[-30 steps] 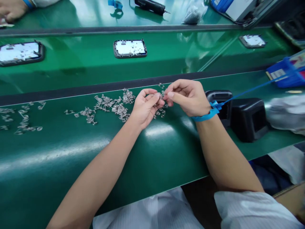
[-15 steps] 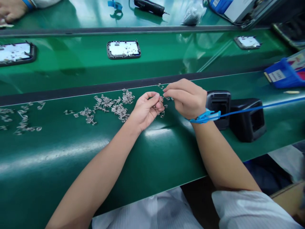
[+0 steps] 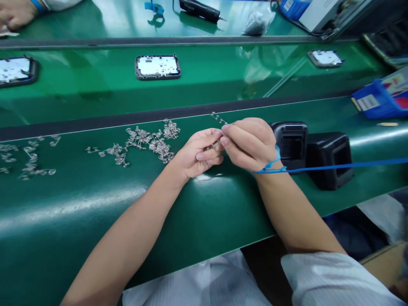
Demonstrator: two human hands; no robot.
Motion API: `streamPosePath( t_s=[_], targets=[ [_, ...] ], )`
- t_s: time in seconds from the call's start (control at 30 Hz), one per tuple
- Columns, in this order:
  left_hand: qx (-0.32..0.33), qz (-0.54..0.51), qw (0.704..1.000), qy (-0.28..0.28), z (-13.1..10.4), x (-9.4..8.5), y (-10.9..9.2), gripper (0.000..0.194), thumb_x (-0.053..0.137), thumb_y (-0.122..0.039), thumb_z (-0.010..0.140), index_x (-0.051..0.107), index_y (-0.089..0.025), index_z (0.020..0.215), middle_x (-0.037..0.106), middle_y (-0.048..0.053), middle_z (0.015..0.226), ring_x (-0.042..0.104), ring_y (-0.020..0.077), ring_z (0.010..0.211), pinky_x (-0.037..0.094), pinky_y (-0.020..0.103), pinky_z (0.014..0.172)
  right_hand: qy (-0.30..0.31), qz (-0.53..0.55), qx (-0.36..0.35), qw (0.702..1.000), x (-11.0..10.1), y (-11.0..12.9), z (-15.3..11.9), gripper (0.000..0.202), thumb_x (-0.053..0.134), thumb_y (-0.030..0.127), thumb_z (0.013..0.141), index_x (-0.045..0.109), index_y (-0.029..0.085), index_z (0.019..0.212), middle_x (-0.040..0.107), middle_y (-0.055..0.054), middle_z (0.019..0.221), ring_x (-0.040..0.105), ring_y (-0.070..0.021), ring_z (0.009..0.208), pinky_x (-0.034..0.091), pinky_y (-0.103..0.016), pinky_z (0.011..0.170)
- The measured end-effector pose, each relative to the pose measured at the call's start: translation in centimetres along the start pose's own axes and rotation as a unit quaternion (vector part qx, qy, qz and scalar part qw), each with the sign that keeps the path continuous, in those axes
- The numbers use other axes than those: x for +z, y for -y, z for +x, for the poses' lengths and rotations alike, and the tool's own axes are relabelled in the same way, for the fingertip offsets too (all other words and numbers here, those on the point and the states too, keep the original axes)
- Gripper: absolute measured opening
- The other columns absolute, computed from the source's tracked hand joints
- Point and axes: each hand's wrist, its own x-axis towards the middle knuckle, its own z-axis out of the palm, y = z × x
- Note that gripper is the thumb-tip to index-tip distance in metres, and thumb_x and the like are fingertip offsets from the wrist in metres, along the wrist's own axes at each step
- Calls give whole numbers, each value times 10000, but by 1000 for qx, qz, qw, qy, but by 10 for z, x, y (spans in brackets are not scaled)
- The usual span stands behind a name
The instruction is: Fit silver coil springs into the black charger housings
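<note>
My left hand [image 3: 202, 153] is closed around small metal spring-like pieces, a few of which show between its fingers. The fingertips of my right hand [image 3: 250, 144] are pinched together and meet the left thumb; what they hold is too small to make out. A blue strap circles the right wrist. Just beyond the hands lie a few loose metal pieces [image 3: 218, 117] near the table's back edge. Left of my left hand spreads a tangled pile of metal pieces [image 3: 161, 146], with another group [image 3: 32, 163] at the far left.
Two black plastic housings [image 3: 331, 159] stand right of my right hand. Behind the table, a green belt [image 3: 95, 85] carries device parts with white boards [image 3: 157, 66]. A blue bin [image 3: 379, 102] is at the right. A co-worker's hand [image 3: 15, 15], a black screwdriver [image 3: 200, 10] and a bag are farther back.
My right fingers have come down and left to touch my left hand, whose fingers have closed more. The device parts on the belt have shifted left.
</note>
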Motion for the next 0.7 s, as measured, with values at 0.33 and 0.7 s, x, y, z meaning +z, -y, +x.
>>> streamPosePath(
  t_s=[0.33, 0.7],
  targets=[
    [199, 104, 965, -139, 11, -6, 1, 230, 744, -215, 893, 521, -204, 838, 610, -48, 703, 559, 59, 548, 467, 186, 578, -128, -46, -53, 989, 19, -2, 6, 244, 453, 237, 1015, 685, 283, 957, 741, -32, 965, 680, -200, 860, 592, -384, 774],
    [281, 240, 913, -175, 17, -16, 7, 191, 825, -200, 801, 641, -190, 852, 647, -23, 829, 671, 90, 711, 534, 219, 706, -90, -16, 31, 995, 13, -1, 10, 182, 489, 222, 980, 634, 234, 871, 680, -38, 866, 646, -201, 808, 544, -362, 732]
  ],
)
